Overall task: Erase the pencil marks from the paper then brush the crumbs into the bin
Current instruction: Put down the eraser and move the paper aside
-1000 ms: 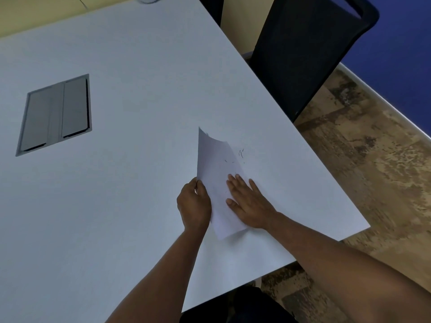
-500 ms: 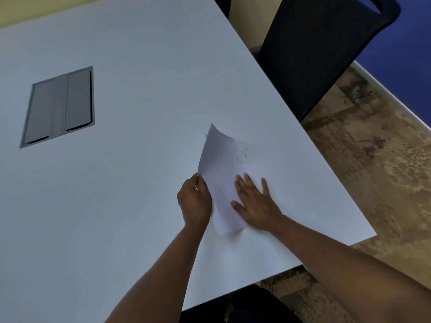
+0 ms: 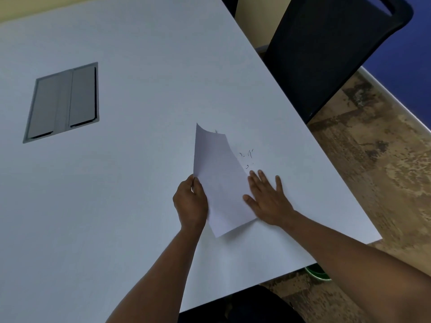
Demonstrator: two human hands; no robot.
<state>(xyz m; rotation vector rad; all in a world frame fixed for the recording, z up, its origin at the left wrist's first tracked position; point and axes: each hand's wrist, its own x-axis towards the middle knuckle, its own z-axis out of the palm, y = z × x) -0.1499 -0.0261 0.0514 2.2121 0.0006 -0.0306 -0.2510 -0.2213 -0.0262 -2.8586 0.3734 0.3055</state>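
table (image 3: 116, 206): big plain white top, grey cable hatch (image 3: 62, 102) set flush in it | chair (image 3: 326, 50): black, pushed in at the far side | floor (image 3: 373, 171): pretty worn mottled brown | walls: blue wall (image 3: 417, 66) on the right, cream wall (image 3: 251, 17) further back

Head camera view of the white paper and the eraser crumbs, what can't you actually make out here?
- Head view: the small dark specks on the white table are too small to tell crumbs from marks.
- The lifted white paper sheet hides the tabletop under it.
- The left hand covers the sheet's edge.
- The green round object is cut off by the table edge and the right forearm; whether it is the bin is unclear.
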